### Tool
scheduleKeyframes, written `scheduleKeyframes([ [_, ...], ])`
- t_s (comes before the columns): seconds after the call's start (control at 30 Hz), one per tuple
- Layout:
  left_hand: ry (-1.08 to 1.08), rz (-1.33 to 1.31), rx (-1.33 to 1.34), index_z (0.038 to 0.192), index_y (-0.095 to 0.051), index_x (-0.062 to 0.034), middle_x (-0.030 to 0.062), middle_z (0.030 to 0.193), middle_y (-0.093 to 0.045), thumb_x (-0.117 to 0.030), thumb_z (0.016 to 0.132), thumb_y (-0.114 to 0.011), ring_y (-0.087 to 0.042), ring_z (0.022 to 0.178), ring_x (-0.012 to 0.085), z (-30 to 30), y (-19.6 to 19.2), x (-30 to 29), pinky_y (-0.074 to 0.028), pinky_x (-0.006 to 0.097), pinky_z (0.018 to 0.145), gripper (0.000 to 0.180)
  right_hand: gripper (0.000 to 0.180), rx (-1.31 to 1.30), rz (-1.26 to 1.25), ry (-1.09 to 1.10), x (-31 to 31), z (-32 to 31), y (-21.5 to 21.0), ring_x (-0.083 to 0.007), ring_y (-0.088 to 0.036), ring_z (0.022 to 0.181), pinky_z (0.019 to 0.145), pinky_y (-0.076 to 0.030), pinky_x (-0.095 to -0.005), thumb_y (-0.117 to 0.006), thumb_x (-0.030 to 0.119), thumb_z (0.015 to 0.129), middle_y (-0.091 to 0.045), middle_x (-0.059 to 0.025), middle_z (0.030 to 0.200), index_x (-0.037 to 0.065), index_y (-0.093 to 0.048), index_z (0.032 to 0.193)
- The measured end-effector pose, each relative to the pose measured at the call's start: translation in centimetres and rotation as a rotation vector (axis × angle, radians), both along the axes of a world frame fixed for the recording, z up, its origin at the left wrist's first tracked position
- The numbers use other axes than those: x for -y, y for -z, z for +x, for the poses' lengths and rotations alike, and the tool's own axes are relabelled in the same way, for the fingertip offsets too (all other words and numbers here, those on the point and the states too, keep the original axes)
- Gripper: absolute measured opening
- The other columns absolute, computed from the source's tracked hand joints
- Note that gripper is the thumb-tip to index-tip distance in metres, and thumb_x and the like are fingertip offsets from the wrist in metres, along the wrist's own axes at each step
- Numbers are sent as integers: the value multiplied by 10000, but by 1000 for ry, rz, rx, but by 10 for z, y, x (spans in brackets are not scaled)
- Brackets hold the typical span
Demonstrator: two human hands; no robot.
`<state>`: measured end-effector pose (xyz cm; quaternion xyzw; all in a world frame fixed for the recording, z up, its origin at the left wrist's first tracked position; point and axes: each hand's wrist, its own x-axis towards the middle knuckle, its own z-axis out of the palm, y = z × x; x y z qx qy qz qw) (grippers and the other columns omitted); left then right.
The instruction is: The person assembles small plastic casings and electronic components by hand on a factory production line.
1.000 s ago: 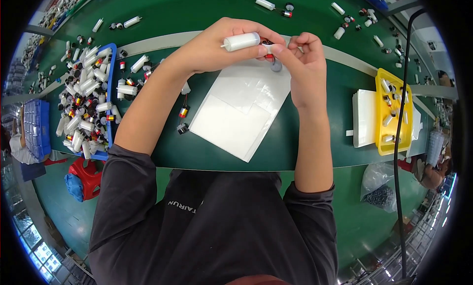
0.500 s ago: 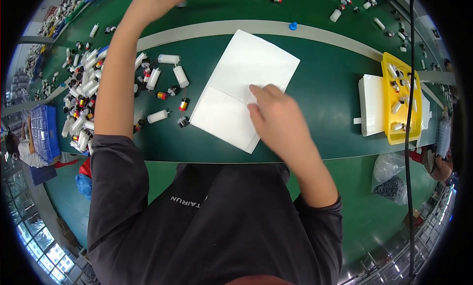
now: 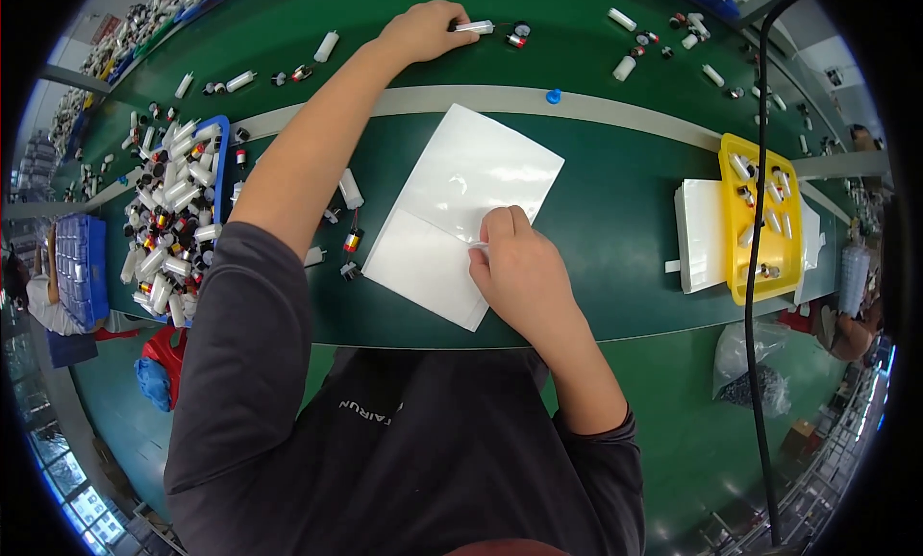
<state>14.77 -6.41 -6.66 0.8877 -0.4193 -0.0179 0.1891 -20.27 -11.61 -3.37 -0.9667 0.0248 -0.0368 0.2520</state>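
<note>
My left hand [image 3: 423,32] reaches across to the far green surface. Its fingers are closed on a small white cylinder [image 3: 475,27], whose end lies close to a loose red-and-black part [image 3: 517,41]. On the near tabletop rests a glossy white sheet [image 3: 461,172] with a crosswise fold or edge, turned at a slant. Over its lower right part, my right hand [image 3: 524,272] is closed with thumb and fingertips together, pinching what looks like a thin bit of the sheet at the fold.
A blue tray [image 3: 224,157] heaped with white cylinders and small parts stands at left. Loose cylinders and red-and-yellow pieces [image 3: 353,239] lie beside the sheet. At right, a yellow tray [image 3: 731,220] sits by a white stack [image 3: 694,239]. A black cable [image 3: 755,306] hangs there.
My left hand has moved right along the far surface and now grips a different white cylinder. The right hand's fingers have gone from pointing to pinching. The whole view has shifted.
</note>
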Motion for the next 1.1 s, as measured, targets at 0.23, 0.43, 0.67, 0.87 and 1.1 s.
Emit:
scheduleKeyframes([
  [0.23,-152,-807,-723,1122,-642,-27,76,1075,-696,-295,993,-615,-659,914,175,-79,-87,-32,-522,295,802,298,397,-45,430,136,24,6,-19,-338,-645,673,623,-538,-408,-764,151,808,-621,-158,954,23,-468,1039],
  [0.43,-92,-1195,-1473,1170,-537,-113,189,1395,-575,-469,1081,-371,-547,1316,322,-159,-86,-49,-510,403,1006,403,577,658,355,111,18,62,-26,-183,-646,865,789,-521,-321,-865,138,769,-639,-112,998,30,-406,1103],
  [0.67,89,-1135,-1662,1288,-477,-52,217,1437,-516,-460,1085,-288,-496,1328,307,-174,-59,-47,-449,450,1044,493,521,646,828,98,9,77,7,-161,-603,937,824,-492,-288,-730,-81,837,-628,-140,1036,29,-341,1165],
  [0.87,284,-793,-1206,1368,-551,9,125,1248,-668,-65,947,-643,-639,1156,188,-166,-55,-53,-496,343,1029,437,533,734,826,149,26,78,13,-150,-595,891,820,-496,-274,-739,-61,830,-628,-139,1034,26,-340,1172],
  [1.1,232,-818,-1055,1331,-586,32,130,1212,-688,-48,971,-607,-671,1077,160,-160,-51,-52,-540,300,966,369,447,773,910,71,31,78,11,-140,-606,911,822,-504,-274,-720,-50,841,-604,-133,1117,10,-419,1167],
])
